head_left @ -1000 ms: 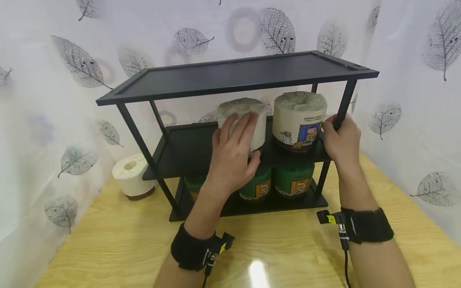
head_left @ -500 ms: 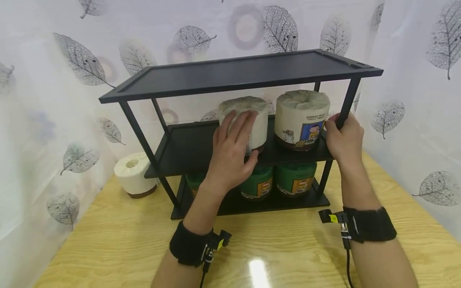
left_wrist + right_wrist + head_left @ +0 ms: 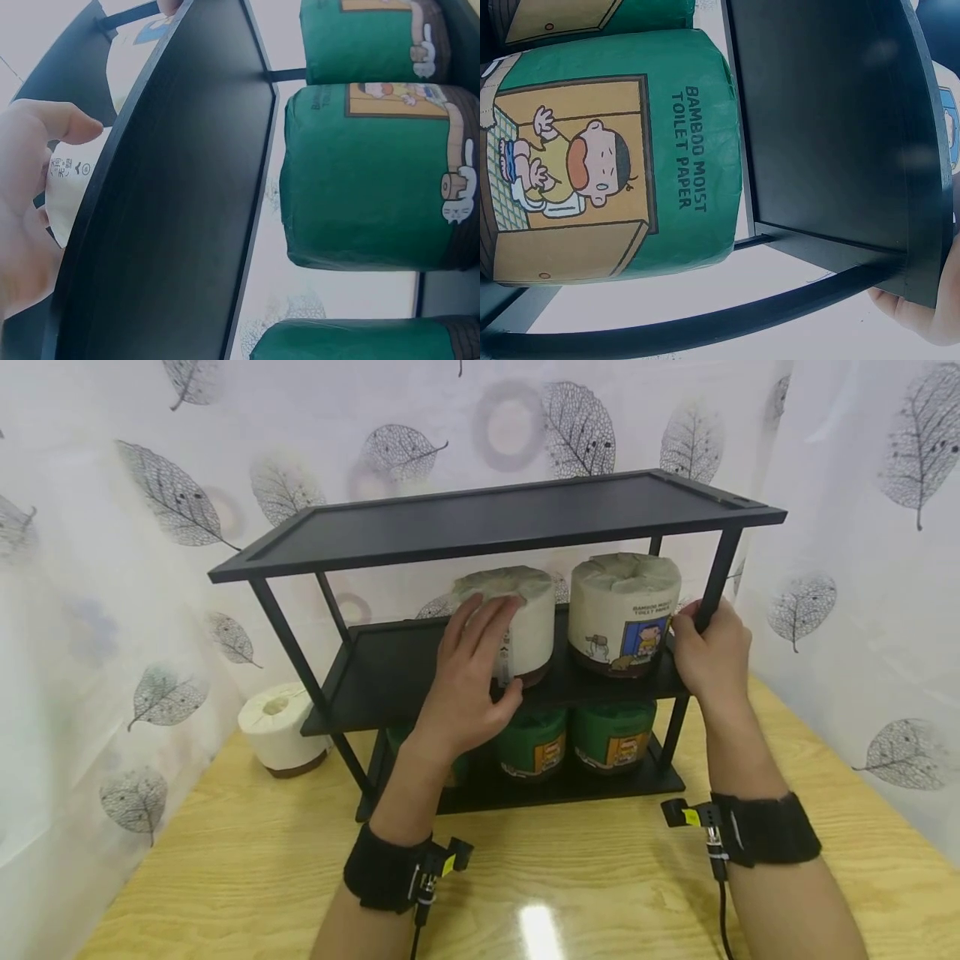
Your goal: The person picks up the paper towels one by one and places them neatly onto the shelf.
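On the middle shelf of a black rack (image 3: 495, 522) stand two paper-wrapped toilet rolls, cream with brown bases. My left hand (image 3: 461, 689) is at the front left of the nearer-centre toilet roll (image 3: 534, 631), its fingers extended and thumb low; whether the fingertips press on it is hard to tell. In the left wrist view, that roll (image 3: 69, 180) shows dark lettering beside the thumb. The other cream toilet roll (image 3: 622, 610), with a cartoon print, stands to its right. My right hand (image 3: 716, 652) grips the rack's front right post, fingers partly hidden behind it.
Several green-wrapped toilet rolls (image 3: 615, 735) line the bottom shelf, the left one partly behind my left arm. Another cream roll (image 3: 281, 731) stands on the wooden table (image 3: 247, 860), left of the rack. A leaf-patterned curtain (image 3: 420, 410) hangs behind.
My left hand has shifted slightly left and down across the cream roll, so more of its front shows. The right hand keeps its grip on the rack. The rolls look unmoved.
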Demonstrator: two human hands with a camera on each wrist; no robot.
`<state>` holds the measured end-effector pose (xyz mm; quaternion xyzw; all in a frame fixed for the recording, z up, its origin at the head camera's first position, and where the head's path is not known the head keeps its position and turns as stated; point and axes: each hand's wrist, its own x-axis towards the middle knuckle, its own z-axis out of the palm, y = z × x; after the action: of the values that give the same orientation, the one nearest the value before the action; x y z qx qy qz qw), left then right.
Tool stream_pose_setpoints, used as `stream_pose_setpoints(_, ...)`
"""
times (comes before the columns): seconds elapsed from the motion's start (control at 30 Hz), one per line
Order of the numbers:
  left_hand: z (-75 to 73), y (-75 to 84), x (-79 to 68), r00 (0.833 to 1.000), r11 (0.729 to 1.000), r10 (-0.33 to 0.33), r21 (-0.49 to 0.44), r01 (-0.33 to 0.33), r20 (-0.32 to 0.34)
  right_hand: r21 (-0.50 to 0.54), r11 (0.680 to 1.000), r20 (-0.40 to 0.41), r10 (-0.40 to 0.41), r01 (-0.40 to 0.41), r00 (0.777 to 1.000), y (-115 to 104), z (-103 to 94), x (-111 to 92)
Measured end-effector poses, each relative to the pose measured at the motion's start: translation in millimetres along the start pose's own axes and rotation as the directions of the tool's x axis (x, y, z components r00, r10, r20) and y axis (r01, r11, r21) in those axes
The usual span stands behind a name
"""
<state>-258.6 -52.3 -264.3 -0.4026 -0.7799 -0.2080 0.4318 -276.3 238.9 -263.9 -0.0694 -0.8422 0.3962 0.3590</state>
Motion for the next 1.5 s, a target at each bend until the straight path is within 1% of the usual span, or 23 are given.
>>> stream_pose_setpoints(0.37, 0.8, -5.1, -3.2, 1.000, 0.999, -0.010, -0.052, 0.011, 0.019, -0.008, 1.000, 0.009, 0.017, -0.017, 1.000, 0.1, -1.2, -1.1)
stream_pose_setpoints(0.47, -1.2, -4.2, -3.7, 0.999, 0.998, -0.035, -0.042, 0.036, 0.038, -0.007, 1.000, 0.011, 0.020, -0.020, 1.000, -1.1, -1.1, -1.8)
stream_pose_setpoints(0.53, -3.4, 0.3, -3.9, 0.996, 0.998, -0.066, -0.018, 0.067, 0.065, -0.007, 1.000, 0.015, 0.022, -0.022, 1.000, -0.5, -1.0, -2.2)
stream_pose_setpoints(0.63, -5.9, 13.0, -2.4, 0.990, 0.994, -0.103, 0.035, 0.100, 0.094, -0.007, 1.000, 0.012, 0.021, -0.021, 1.000, 1.4, -0.8, -3.3)
stream_pose_setpoints(0.8, -4.5, 34.0, 2.4, 0.989, 0.982, -0.114, 0.161, 0.097, 0.096, 0.013, 1.000, 0.003, 0.007, -0.007, 1.000, 1.1, -0.5, -3.8)
stream_pose_setpoints(0.9, 0.0, 39.0, 2.3, 0.983, 0.966, -0.132, 0.240, 0.098, 0.131, 0.016, 1.000, 0.003, 0.000, 0.000, 1.000, 0.0, -0.4, -2.9)
stream_pose_setpoints(1.0, 3.5, 38.6, 2.2, 0.979, 0.955, -0.141, 0.280, 0.095, 0.150, 0.010, 1.000, 0.001, -0.001, 0.001, 1.000, -0.3, -0.2, -1.6)
stream_pose_setpoints(1.07, 4.4, 36.8, 2.7, 0.982, 0.957, -0.129, 0.278, 0.088, 0.135, 0.011, 1.000, 0.000, -0.002, 0.002, 1.000, -0.6, -0.1, -1.2)
stream_pose_setpoints(1.2, 5.6, 33.4, 2.7, 0.991, 0.967, -0.099, 0.243, 0.074, 0.094, 0.014, 1.000, 0.003, -0.006, 0.006, 1.000, -1.9, -0.3, -1.4)
stream_pose_setpoints(1.5, 6.6, 30.2, 4.3, 0.996, 0.978, -0.065, 0.204, 0.050, 0.068, 0.004, 1.000, 0.004, 0.006, -0.006, 1.000, 1.2, -1.4, -1.2)
